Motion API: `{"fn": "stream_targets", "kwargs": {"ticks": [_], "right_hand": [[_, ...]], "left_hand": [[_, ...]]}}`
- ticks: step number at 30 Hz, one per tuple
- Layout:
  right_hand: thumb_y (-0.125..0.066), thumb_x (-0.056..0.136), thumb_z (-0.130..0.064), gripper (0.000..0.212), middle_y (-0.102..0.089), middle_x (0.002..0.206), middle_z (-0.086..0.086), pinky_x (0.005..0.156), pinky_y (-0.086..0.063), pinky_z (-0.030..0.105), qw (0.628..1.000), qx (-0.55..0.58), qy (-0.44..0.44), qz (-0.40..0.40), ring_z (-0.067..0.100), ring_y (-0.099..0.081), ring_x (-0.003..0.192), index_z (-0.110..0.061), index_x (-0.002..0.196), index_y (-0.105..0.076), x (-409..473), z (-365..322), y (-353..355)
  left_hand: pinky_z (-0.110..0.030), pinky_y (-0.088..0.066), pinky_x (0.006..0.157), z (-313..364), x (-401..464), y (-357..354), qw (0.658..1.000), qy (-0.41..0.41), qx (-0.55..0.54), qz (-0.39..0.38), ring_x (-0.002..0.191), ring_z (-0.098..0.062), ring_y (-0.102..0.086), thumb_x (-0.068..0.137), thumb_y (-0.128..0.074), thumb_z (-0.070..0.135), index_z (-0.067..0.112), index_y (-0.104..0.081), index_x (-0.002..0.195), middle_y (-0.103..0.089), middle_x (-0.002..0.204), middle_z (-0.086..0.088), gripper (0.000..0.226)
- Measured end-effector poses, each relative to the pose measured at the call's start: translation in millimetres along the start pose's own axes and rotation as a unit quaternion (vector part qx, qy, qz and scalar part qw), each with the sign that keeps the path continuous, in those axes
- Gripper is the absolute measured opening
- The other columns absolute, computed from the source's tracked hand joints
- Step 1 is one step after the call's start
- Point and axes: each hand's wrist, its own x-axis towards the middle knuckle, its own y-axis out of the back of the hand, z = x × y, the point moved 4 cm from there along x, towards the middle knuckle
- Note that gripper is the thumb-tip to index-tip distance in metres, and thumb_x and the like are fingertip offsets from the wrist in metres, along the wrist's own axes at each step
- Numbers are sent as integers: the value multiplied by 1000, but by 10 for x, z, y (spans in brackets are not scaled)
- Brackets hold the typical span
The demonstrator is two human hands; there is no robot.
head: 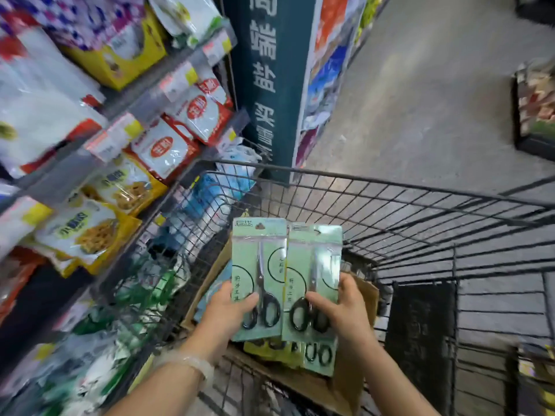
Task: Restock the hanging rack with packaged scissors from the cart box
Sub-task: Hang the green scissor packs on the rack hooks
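**Two scissor packs held up over the cart box**

A person is standing at the wire cart (pixel 390 199), and everything here is sitting in relation to it. Above the cart's basket, the left hand (pixel 231 310) is gripping one scissors pack (pixel 259 265) by its lower left edge, thumb curled across the front of the card. Just beside it, the right hand (pixel 339 307) is holding a second scissors pack (pixel 315 265), thumb lying over the black handles and fingers wrapping the right edge. The two flat, pale green cards are standing upright and slightly overlapping, each carrying slim steel blades and black loop handles under glossy clear plastic.

Beneath them, inside the cart, the brown cardboard box (pixel 365 298) is lying with its flaps open, and more green packs (pixel 319 355) are lying in it. A pale bracelet (pixel 192 363) is circling the left wrist.

To the cart's left, shelves (pixel 126 97) crowded with shiny bagged goods are pressing close against the thin dark wire side. Ahead of the cart's front rim, a dark teal sign panel (pixel 270 85) is standing upright. To the cart's right and beyond, the grey, smooth concrete floor (pixel 420 100) is lying open and wide, with a low display (pixel 536 109) sitting at its far edge
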Motion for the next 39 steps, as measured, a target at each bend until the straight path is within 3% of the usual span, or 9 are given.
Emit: {"fn": "stream_targets", "kwargs": {"ticks": [3,6,10,13,22,25,31,35,39], "right_hand": [[-79,63,-48,72,-58,122,-6,99,-46,40,997,3,29,-66,15,-57,113,-28,123,-46,-279,-411,-456],[-73,80,-21,39,-62,114,-6,93,-52,37,986,10,59,-154,15,-61,107,-30,110,-50,-693,-694,-1057],[-66,84,-4,29,-64,104,-4,87,-52,20,963,-24,121,-241,2,-62,94,-24,100,-53,-1508,-860,-1958],[-68,81,-8,24,-66,102,13,94,-50,42,945,-36,132,-297,28,-64,101,-17,98,-55,-2387,-820,-2611],[-61,87,0,18,-62,105,9,67,-46,3,812,-169,194,-524,8,-56,79,-6,102,-53,-5408,-97,-4410],[-64,85,-5,16,-67,109,16,79,-49,27,754,-205,216,-585,17,-59,84,-10,98,-56,-6331,176,-4827],[-64,86,-9,27,-67,106,-11,75,-46,15,653,-239,227,-682,-4,-59,84,-35,88,-57,-7790,554,-5435],[-59,90,-11,24,-55,101,-16,88,-38,21,627,-239,222,-707,2,-51,87,-30,102,-50,-8424,765,-5945],[-61,88,-11,25,-61,113,1,86,-47,31,649,-252,208,-687,19,-58,95,-10,112,-52,-8765,908,-6707]], "left_hand": [[-42,-50,93,47,-365,484,997,-16,-58,38,94,-17,-64,92,-60,10,31,-54,91,-67,109,2,21],[-42,-54,86,-150,-834,1124,989,-36,-111,94,97,-24,-65,90,-62,9,23,-59,99,-68,110,-6,17],[-47,-52,91,-724,-1743,1973,965,-58,-194,169,101,-24,-65,91,-61,10,22,-59,109,-68,114,-3,23],[-29,-50,77,-1287,-2674,2540,930,-79,-270,238,92,-11,-60,93,-58,7,18,-54,113,-64,95,9,24],[-50,-47,99,-3680,-5547,3738,810,-84,-374,443,106,-25,-64,78,-74,21,23,-62,110,-70,112,-5,34],[-53,-48,97,-4356,-6322,3880,750,-65,-407,517,106,-28,-65,82,-72,20,23,-63,104,-72,108,-6,23],[-36,-52,74,-5234,-7338,4108,636,-89,-476,600,79,-20,-65,90,-59,1,9,-59,98,-71,90,-7,12],[-44,-54,86,-5742,-7747,4423,602,-91,-498,618,95,-26,-69,91,-55,-2,8,-61,110,-74,101,-9,22],[-49,-52,92,-6180,-8104,4946,588,-79,-503,629,99,-29,-68,91,-55,0,11,-60,113,-72,107,-10,25]]}}
